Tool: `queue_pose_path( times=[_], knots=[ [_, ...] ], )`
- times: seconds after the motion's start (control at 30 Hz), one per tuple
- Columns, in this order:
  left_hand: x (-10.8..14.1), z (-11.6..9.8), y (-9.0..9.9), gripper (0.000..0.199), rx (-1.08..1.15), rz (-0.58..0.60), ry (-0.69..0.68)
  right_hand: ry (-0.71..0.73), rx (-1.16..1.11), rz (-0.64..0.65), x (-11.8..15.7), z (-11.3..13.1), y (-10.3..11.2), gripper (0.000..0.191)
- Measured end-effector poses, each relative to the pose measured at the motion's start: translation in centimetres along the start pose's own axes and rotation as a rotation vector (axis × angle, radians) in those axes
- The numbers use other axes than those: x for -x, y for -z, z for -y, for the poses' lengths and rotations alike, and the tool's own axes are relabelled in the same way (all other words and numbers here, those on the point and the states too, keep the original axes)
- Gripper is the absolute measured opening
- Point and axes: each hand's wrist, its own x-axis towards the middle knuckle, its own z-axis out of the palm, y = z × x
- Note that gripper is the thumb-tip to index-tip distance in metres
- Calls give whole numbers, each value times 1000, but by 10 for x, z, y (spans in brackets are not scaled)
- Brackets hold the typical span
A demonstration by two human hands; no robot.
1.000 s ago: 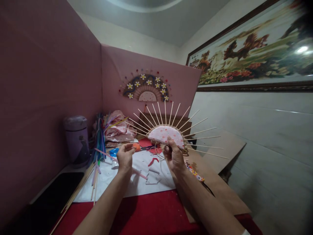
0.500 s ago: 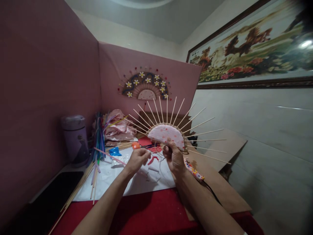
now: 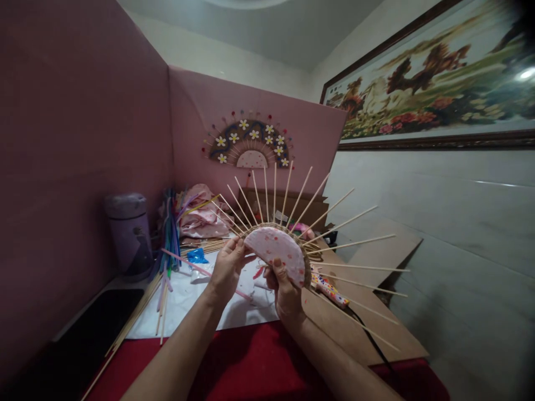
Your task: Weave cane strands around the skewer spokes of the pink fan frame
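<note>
One half-round fan [image 3: 273,253], showing a spotted pink-white face, thin pale sticks [image 3: 355,243] radiating from a woven brown rim [image 3: 308,273]; being held tilted above the bench [image 3: 246,362], left hand [image 3: 225,270] pinching its left end, right hand [image 3: 288,295] clasping the straight lower edge; likely handling light, stiff in the body, fragile along the sticks, best being gripped by the face

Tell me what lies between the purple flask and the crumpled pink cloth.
The head view shows a coloured bundle between the flask and cloth.
</note>
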Motion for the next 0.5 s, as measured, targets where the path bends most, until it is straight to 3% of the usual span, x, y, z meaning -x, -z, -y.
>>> queue_pose_path(
  times=[0.3, 0.5],
  knots=[
    [1, -4, -2, 25, -44, -130, 3, -220, -101, 76, 4, 9, -1, 44],
    [1, 0, 0, 25, -28, -123, 23, -232, -91, 123, 4, 7, 0, 49]
  ],
)
